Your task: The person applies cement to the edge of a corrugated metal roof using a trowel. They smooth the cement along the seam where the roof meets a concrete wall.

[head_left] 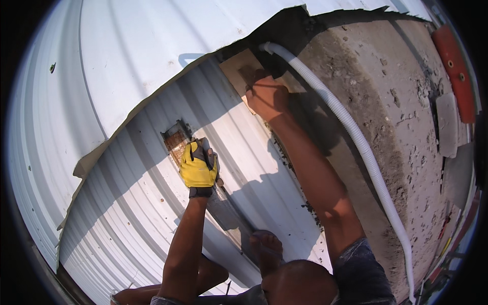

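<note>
My right hand (pixel 268 96) is bare and reaches far forward, its fingers closed round the handle of a wooden float (pixel 235 68). The float's tan rectangular board lies close to the seam between the ribbed metal sheet and the rough wall. My left hand (pixel 199 168) wears a yellow and dark grey glove. Its fingers are wrapped round a flat, rusty metal tool (pixel 176 143) whose far end carries grey-black matter. A brown rounded end shows beside the glove; the grip itself is hidden, so the tool's exact kind is unclear.
White ribbed metal sheeting (pixel 147 203) lies below me. An overhanging sheet (pixel 152 51) has a jagged edge. A white corrugated hose (pixel 351 124) curves along the pitted concrete wall (pixel 406 132). My bare foot (pixel 267 245) rests on the sheeting. An orange-red piece (pixel 452 71) stands far right.
</note>
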### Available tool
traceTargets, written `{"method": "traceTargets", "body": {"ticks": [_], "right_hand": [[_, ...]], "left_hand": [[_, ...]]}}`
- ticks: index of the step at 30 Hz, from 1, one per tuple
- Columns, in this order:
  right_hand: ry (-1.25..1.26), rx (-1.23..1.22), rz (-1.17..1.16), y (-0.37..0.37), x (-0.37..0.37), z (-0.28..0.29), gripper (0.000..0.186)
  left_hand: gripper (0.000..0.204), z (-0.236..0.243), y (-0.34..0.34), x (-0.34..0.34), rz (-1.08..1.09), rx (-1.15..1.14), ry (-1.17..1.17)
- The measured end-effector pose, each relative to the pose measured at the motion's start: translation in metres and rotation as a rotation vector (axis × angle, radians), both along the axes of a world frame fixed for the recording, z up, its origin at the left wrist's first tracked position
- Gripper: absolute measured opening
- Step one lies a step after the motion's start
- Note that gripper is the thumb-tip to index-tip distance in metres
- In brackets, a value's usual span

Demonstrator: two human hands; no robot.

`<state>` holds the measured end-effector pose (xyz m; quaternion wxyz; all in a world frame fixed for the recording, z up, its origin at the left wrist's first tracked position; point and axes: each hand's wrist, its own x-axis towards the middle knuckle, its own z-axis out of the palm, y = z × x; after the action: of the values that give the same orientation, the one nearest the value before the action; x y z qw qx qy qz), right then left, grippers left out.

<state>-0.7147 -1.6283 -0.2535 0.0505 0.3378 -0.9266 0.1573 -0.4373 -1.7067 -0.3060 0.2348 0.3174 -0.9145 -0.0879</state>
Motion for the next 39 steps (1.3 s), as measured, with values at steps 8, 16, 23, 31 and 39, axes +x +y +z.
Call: {"method": "traceTargets", "body": {"ticks": [8,16,23,31,39], "right_hand": [[-0.221,0.060,0.002,-0.009,-0.014,0.021,0.025],[-0.296,-0.078,-0.089,0.079,0.033,0.069,0.042],[-0.331,0.009,-0.113,0.174,0.100,0.074,0.037],[-0.203,0.021,-0.068,0.106,0.057,0.033,0.043],[-0.282,-0.058,-0.095,0.115,0.071,0.044,0.038]], "left_hand": [[0.045,0.009,0.007,-0.009,-0.029,0.052,0.005],[0.043,0.009,0.005,-0.006,-0.038,0.015,0.006],[0.041,0.004,-0.002,0.003,-0.013,0.028,0.002],[0.036,0.003,-0.001,-0.003,-0.029,0.001,0.036],[0.038,0.010,-0.002,0.000,-0.027,0.057,0.000]]}}
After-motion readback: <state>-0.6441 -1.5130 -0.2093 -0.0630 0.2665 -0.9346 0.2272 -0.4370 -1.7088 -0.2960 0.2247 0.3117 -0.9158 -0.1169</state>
